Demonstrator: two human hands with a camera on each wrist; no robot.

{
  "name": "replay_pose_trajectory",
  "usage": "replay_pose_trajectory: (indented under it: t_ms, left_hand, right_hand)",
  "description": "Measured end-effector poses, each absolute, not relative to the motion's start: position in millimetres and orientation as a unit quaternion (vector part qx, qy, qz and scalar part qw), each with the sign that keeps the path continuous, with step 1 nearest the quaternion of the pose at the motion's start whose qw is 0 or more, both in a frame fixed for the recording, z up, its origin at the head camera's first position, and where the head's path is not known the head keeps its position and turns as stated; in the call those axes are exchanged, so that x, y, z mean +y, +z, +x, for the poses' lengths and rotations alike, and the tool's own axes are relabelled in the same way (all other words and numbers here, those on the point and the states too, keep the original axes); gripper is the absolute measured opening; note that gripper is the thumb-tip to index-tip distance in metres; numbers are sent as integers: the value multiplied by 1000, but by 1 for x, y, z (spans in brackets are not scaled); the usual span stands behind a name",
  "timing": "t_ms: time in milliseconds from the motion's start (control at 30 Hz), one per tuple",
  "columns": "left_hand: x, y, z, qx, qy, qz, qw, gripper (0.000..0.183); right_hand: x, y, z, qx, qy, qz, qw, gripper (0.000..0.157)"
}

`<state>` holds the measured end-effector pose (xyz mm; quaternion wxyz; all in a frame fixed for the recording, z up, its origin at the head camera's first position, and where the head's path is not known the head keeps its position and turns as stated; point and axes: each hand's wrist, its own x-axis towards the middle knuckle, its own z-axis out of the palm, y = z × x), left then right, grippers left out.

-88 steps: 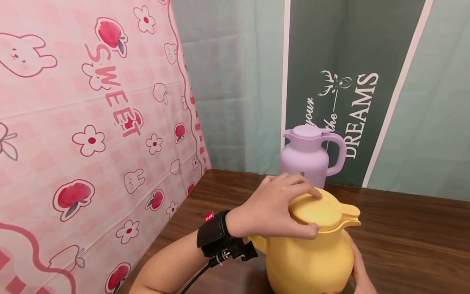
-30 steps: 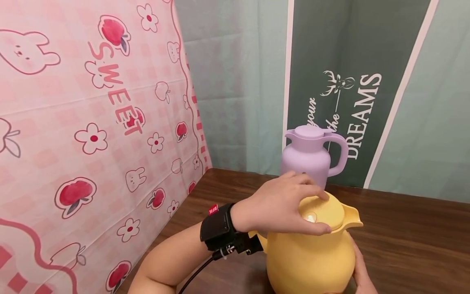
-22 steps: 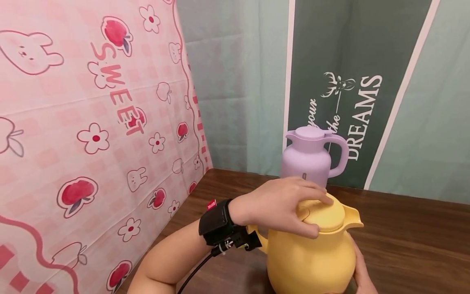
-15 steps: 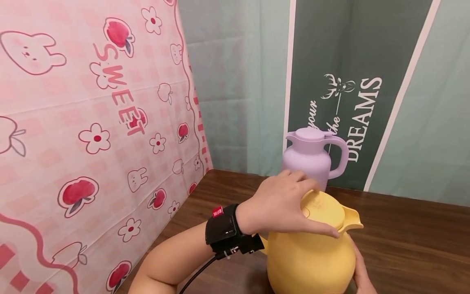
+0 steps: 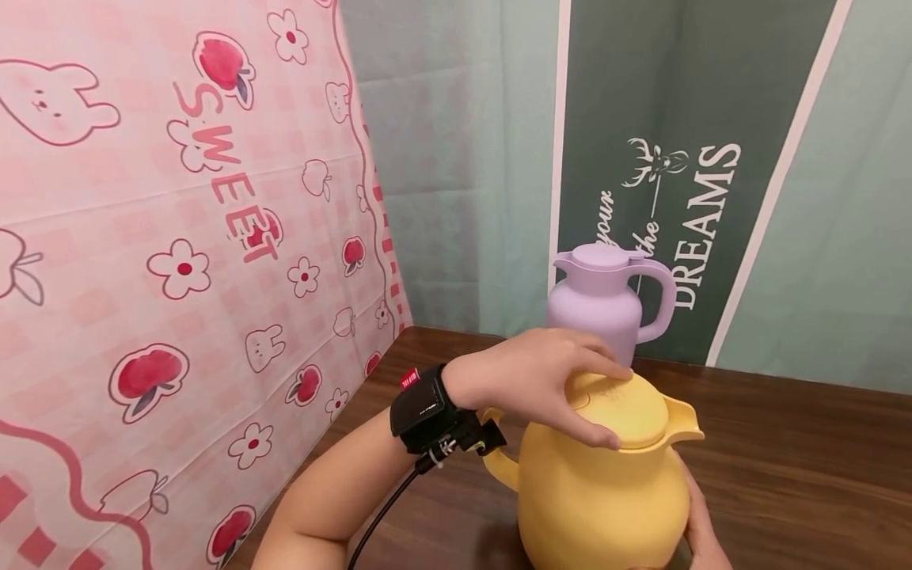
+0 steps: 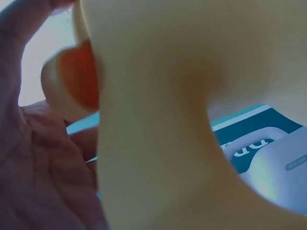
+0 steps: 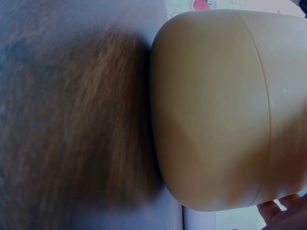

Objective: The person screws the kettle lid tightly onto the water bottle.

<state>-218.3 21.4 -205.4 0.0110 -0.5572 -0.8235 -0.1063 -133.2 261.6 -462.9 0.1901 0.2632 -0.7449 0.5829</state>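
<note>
A yellow vacuum jug [image 5: 606, 499] stands upright on the table, its spout to the right and its handle [image 5: 501, 467] to the left. My left hand [image 5: 537, 380] lies over the jug's round lid [image 5: 630, 416], thumb along the near edge and fingers at the far edge. In the left wrist view, the yellow handle [image 6: 144, 143] fills the middle beside my palm, and an orange-tinted piece [image 6: 79, 79] juts out near the lid. My right hand [image 5: 701, 522] holds the jug's far right side, mostly hidden behind it; its fingers [image 7: 271, 211] touch the body in the right wrist view.
A lilac jug [image 5: 594, 313] stands behind the yellow one, its handle to the right. Wood-grain table [image 5: 798, 467] extends to the right. A pink printed cloth [image 5: 214, 317] hangs at the left, with a green curtain [image 5: 442, 198] at the back.
The lid has turned: its tab lay over the spout earlier and has left it. My left hand has repeatedly shifted its hold around the lid. My right hand stays on the jug's side.
</note>
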Motion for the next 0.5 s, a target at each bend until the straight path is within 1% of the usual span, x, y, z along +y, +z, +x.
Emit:
replay_pose_trajectory:
  t_ms: [67, 133, 200, 233, 300, 367, 433, 500]
  left_hand:
    - [21, -205, -216, -829, -98, -550, 15, 62]
    - [23, -208, -207, -842, -89, -530, 46, 55]
    - [26, -214, -195, -860, -81, -495, 95, 48]
    - [28, -218, -189, -865, -74, -480, 128, 47]
    - [32, -224, -179, -871, -60, -449, 192, 52]
    - [34, -227, -175, -873, -45, -427, 233, 56]
    - [34, -228, -177, -868, -36, -423, 257, 57]
    - [34, -227, -181, -864, -44, -433, 251, 55]
  right_hand:
    - [260, -461, -133, -744, 581, 266, 196, 114]
    - [259, -459, -133, -738, 583, 277, 197, 111]
    - [258, -457, -132, -729, 590, 289, 192, 109]
    - [258, -457, -132, -725, 592, 295, 191, 108]
    - [257, -457, -131, -730, 586, 294, 190, 107]
    - [258, -456, -130, -741, 576, 286, 193, 111]
    - [258, -456, -130, -747, 571, 280, 194, 115]
    - [259, -455, -131, -745, 571, 281, 199, 115]
